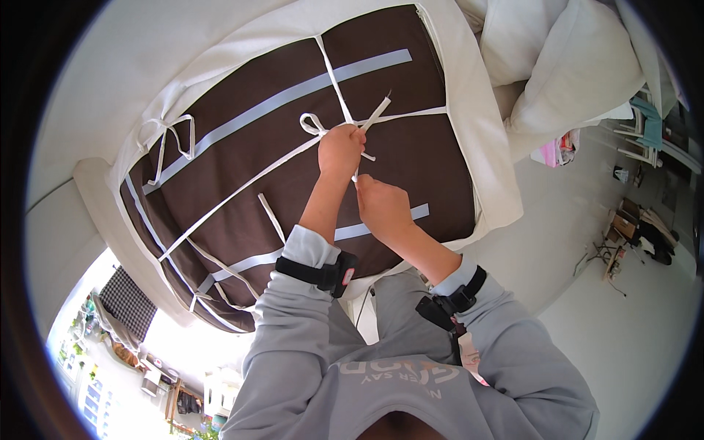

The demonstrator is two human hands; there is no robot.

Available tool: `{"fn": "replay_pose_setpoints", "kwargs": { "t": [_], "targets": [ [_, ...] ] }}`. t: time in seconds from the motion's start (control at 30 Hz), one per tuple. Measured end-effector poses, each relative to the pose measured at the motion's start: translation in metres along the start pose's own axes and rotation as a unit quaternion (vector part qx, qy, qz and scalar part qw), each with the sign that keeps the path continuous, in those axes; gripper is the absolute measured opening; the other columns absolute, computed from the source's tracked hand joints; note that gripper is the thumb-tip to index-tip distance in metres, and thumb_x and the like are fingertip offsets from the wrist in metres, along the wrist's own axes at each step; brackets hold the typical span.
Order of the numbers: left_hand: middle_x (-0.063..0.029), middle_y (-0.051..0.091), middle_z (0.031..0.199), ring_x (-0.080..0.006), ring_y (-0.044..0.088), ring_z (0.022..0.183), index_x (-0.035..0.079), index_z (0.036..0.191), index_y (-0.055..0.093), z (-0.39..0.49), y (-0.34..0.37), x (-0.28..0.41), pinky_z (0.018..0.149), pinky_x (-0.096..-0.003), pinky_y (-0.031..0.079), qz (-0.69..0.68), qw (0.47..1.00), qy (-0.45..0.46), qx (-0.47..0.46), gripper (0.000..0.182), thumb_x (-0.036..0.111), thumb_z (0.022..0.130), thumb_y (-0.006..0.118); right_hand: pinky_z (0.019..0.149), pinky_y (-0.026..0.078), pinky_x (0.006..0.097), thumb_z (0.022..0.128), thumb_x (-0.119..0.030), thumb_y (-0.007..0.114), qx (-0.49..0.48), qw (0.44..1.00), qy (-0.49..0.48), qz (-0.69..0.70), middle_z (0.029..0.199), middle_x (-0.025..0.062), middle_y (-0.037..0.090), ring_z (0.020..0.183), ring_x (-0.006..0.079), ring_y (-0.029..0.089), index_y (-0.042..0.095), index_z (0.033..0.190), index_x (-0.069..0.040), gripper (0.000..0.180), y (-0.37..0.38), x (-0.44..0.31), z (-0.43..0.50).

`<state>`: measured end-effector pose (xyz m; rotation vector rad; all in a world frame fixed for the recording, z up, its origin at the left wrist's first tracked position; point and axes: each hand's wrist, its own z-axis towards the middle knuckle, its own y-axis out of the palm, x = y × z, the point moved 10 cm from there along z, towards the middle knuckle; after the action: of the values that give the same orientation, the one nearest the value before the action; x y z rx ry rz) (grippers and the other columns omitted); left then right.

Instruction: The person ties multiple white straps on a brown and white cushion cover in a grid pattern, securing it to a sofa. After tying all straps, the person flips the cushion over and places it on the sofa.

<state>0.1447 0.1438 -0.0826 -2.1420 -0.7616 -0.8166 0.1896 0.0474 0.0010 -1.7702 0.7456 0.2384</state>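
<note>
A dark brown padded cushion or seat panel [286,170] fills the space before me, its edges wrapped by a cream fabric cover [481,143]. White fabric ties [258,173] run across the brown face and meet near its middle. My left hand [341,151] pinches the ties at that meeting point, beside a small loop [312,124]; one frayed tie end [379,113] sticks up past its fingers. Just below, my right hand [385,206] grips a tie, a short piece showing between both hands. Fingers partly hide the knot area.
Pale grey strips [275,107] cross the brown face. At the left edge is a tied bow [176,135]; a loose tie [271,217] lies lower down. Cream cushions [577,60] are piled at upper right. Cardboard boxes [624,220] and a pink package [558,149] are on the floor.
</note>
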Motion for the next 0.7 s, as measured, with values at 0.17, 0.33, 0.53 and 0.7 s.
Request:
{"fn": "replay_pose_setpoints", "kwargs": {
  "t": [0.17,0.33,0.53,0.7],
  "targets": [
    [-0.0041,0.061,0.059,-0.0112,0.054,0.052,0.004,0.078,0.07,0.006,-0.005,-0.011,0.051,-0.0277,0.041,-0.039,0.999,-0.013,0.002,0.015,0.016,0.08,0.062,0.061,0.046,0.0404,0.084,-0.01,0.052,0.065,0.99,-0.124,-0.029,0.075,0.0132,0.056,0.072,0.0324,0.057,0.054,0.082,-0.006,0.005,-0.027,-0.014,0.027],
    [-0.002,0.058,0.056,-0.0073,0.05,0.05,0.003,0.081,0.071,0.006,-0.005,-0.011,0.05,-0.0248,0.041,-0.068,0.997,0.021,0.038,0.012,0.013,0.079,0.064,0.065,0.047,0.0374,0.08,-0.004,0.058,0.193,0.974,-0.089,0.075,0.087,0.0125,0.055,0.078,0.0314,0.057,0.061,0.092,-0.005,0.012,-0.054,0.022,0.067],
    [-0.0122,0.063,0.068,-0.0258,0.063,0.063,-0.002,0.087,0.058,0.0,-0.017,-0.019,0.062,-0.0335,0.049,-0.097,0.987,-0.021,0.126,0.019,0.009,0.074,0.065,0.059,0.046,0.0376,0.078,-0.005,0.055,0.117,0.974,0.026,0.194,0.069,0.0122,0.061,0.065,0.0306,0.06,0.063,0.066,0.0,0.016,-0.004,0.047,0.089],
    [-0.0122,0.062,0.066,-0.026,0.063,0.065,-0.001,0.087,0.053,-0.012,-0.021,-0.005,0.062,-0.0336,0.049,-0.083,0.98,0.016,0.181,0.019,0.007,0.074,0.065,0.055,0.046,0.0272,0.081,-0.003,0.057,0.026,0.663,0.342,0.665,0.076,0.0123,0.063,0.066,0.0191,0.061,0.057,0.07,0.002,0.013,0.063,0.073,0.084]
  ]
}}
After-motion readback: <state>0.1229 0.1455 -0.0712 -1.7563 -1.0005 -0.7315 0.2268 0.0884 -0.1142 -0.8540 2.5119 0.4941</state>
